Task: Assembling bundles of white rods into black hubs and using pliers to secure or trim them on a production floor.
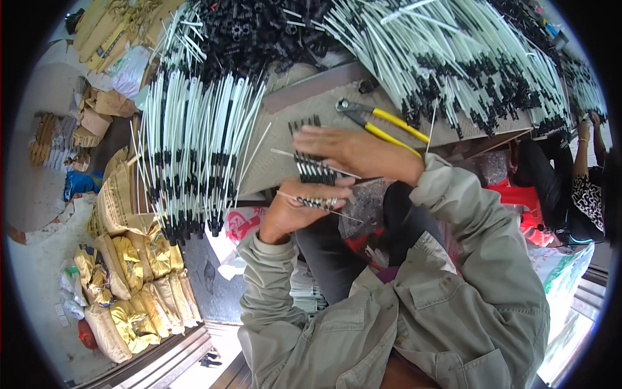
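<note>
Black bundle (pixel 315 170) is up in both hands, dead centre, right around the worktop's near edge, though I can't tell if it's one ribbed part or lots of little ones. Left hand (pixel 291 209) has it from the 6 o'clock side, grip closed around the lower end, with thin rods (pixel 346 216) poking out past the fingers. Right hand (pixel 353 152) is a bit blurry, but its grip looks loose: fingers pretty much straight, laid across the upper part.

Going round from the bundle: pliers (pixel 382 127) with yellow handles sit at 2 o'clock on the worktop (pixel 275 126), with a huge heap of white rods (pixel 447 58) beyond them. Flat bar (pixel 314 87) at 12, pile of black parts (pixel 249 35) at 11, more white sticks (pixel 194 123) near 9 to 10, black ends pointing to 6. Gold packs (pixel 139 292) at 8 o'clock, another person (pixel 586 185) at 3.
</note>
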`<state>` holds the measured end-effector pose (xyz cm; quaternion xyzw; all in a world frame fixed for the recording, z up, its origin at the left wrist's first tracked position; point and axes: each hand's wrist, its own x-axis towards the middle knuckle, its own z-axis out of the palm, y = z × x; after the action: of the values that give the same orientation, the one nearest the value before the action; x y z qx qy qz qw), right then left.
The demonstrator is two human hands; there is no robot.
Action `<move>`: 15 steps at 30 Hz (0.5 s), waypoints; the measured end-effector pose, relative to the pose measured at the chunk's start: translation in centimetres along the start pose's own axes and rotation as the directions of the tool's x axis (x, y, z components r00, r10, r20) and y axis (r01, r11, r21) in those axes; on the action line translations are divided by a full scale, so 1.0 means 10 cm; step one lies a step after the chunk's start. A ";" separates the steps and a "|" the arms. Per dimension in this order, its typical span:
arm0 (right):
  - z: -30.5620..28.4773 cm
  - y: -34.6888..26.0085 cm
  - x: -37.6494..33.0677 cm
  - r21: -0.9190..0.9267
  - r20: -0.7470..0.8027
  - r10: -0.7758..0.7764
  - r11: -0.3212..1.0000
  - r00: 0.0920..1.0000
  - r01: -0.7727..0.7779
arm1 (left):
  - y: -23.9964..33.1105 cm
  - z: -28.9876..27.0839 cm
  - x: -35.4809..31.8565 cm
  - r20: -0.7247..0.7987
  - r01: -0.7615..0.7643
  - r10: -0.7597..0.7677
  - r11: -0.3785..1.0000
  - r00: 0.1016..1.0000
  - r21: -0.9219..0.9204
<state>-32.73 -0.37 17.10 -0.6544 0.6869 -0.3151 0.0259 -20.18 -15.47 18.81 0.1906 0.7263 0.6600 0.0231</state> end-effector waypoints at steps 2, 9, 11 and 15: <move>0.04 0.03 -0.02 -0.025 0.071 0.022 0.999 0.997 -0.020 | -0.04 -0.01 0.01 0.041 -0.036 0.035 0.999 0.999 0.040; 0.05 0.03 0.00 -0.129 0.085 -0.039 0.990 0.996 0.049 | -0.21 0.17 -0.18 -0.011 -0.027 0.027 1.000 1.000 0.000; 0.07 0.04 -0.01 -0.149 0.014 -0.038 0.988 0.999 0.040 | -0.26 0.22 -0.19 -0.077 -0.084 0.087 0.996 0.993 0.041; 0.04 -0.01 -0.10 -0.095 0.015 0.109 0.990 0.994 -0.107 | -0.20 0.14 -0.21 -0.023 0.036 -0.039 0.995 0.999 -0.096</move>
<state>-32.34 0.36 16.48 -0.6199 0.7352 -0.2738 0.0190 -18.35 -14.87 16.24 0.1674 0.6975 0.6958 0.0354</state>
